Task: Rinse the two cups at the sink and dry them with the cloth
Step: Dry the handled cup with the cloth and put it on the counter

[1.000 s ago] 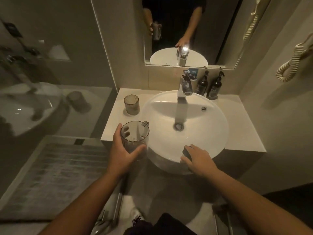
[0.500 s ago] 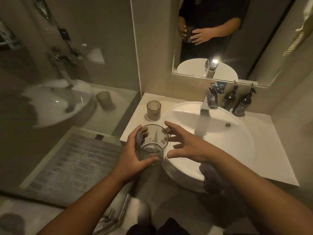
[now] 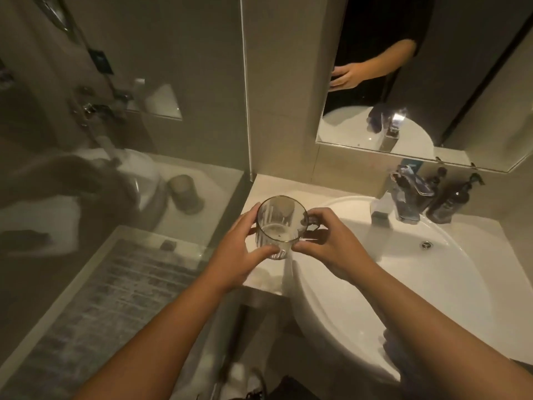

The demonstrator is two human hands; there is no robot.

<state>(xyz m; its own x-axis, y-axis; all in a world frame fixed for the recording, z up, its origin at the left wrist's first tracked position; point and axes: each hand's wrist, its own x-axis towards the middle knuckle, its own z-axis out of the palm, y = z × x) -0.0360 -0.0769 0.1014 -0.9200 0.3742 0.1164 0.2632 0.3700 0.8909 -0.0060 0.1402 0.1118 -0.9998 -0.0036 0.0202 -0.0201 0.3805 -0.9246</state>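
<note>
Two bare forearms reach in from the near edge, converging toward centre. Left hand (image 3: 235, 255) is curled, thumb low on the near side, fingers wrapped round the far left of a held cup (image 3: 279, 226). Right hand (image 3: 331, 243) mirrors it — thumb near, fingers bent over the right side. Both wrists approx. level, palms facing inward.

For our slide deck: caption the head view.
Both hands, left and right, hold a clear cup beside the white basin.
</note>
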